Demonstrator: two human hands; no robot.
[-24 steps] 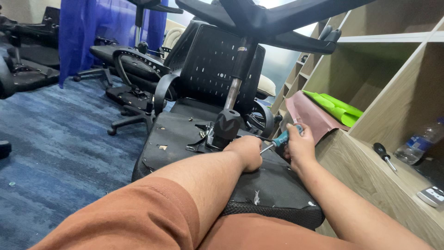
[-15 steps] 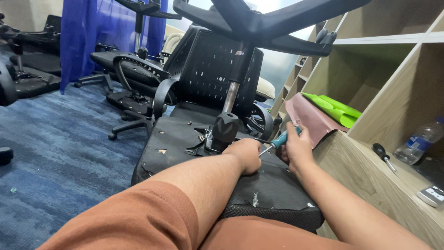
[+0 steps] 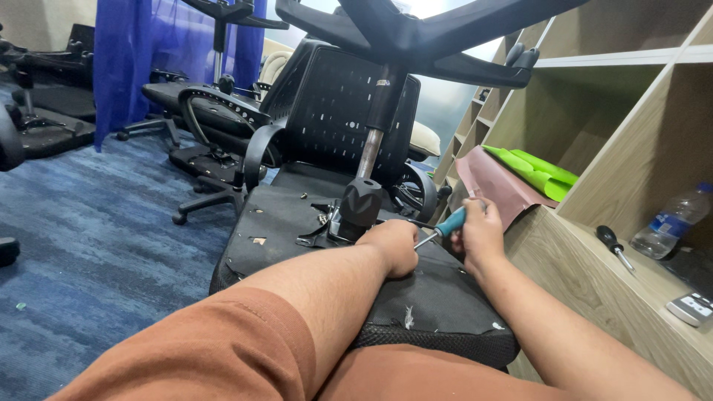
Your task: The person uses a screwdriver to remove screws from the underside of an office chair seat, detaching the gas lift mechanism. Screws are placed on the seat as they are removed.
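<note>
One upturned office chair [image 3: 312, 223], black fabric underside torn in spots, steel gas column rising to a black five-arm base. One teal-handled screwdriver [image 3: 445, 225], gripped in the closed right hand [image 3: 481, 236], its shaft angled toward the fisted left hand [image 3: 395, 245] resting on the underside. One wooden shelf [image 3: 594, 275] holds one black-handled screwdriver [image 3: 615, 247] and one clear plastic bottle [image 3: 674, 220].

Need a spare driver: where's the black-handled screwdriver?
Head view, right side: the black-handled screwdriver lies on the wooden shelf, just left of the plastic bottle.

Screwdriver [image 3: 448, 225] against upturned chair seat [image 3: 297, 223]
</note>
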